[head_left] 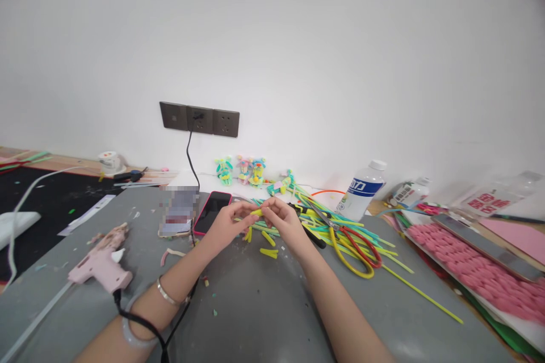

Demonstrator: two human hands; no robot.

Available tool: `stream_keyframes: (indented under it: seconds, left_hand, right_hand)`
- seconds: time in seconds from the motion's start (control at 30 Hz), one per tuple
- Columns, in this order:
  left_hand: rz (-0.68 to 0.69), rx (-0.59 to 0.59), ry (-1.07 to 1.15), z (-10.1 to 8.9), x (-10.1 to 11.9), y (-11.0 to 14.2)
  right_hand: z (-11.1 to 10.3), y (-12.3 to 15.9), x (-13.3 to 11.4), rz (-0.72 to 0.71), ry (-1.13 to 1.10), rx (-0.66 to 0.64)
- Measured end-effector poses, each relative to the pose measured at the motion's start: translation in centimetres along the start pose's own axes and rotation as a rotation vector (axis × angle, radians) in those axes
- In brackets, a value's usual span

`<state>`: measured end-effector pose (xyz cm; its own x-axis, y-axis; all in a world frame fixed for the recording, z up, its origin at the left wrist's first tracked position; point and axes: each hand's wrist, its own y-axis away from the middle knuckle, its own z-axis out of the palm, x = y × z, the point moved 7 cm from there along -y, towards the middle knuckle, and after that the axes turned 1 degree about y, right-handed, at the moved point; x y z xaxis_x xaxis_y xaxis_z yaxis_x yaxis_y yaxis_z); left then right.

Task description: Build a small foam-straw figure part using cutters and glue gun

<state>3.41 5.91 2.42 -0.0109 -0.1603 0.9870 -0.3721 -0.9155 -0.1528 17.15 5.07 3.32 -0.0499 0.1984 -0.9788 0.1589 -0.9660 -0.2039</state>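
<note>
My left hand (232, 222) and my right hand (284, 220) meet over the grey table, both closed in a pinch. A short yellow fuzzy piece of pipe cleaner (257, 212) runs between their fingertips, partly hidden by them. Just below lie a bent yellow piece (269, 253) and other short yellow bits. To the right of my right hand, scissors (335, 227) with red and yellow handles rest on a pile of green, teal and yellow pipe cleaners (392, 275). A black-handled tool lies partly hidden there.
A pink glue gun (104, 272) lies at left, its black cord passing by my left forearm. Two phones, one pink-edged (212, 212), sit behind my left hand. Small fuzzy figures (251, 171) line the wall. A bottle (364, 190) stands at right, near pink braided material (468, 266).
</note>
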Motion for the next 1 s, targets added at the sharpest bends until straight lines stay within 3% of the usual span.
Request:
stream_keyframes:
  seconds: [0.3, 0.6, 0.8, 1.0]
  left_hand:
    - [0.037, 0.059, 0.023, -0.8, -0.2, 0.0]
    - [-0.025, -0.012, 0.032, -0.2, -0.7, 0.0]
    - [-0.144, -0.030, 0.307, 0.3, -1.2, 0.2]
    - [-0.159, -0.030, 0.483, 0.5, -0.6, 0.3]
  right_hand:
    - [0.3, 0.0, -0.5, -0.054, -0.005, -0.020]
    - [0.4, 0.1, -0.2, -0.008, 0.010, -0.049]
    - [-1.7, -0.3, -0.2, -0.100, -0.091, 0.178]
    - [-3.3, -0.3, -0.2, -0.182, -0.117, 0.317]
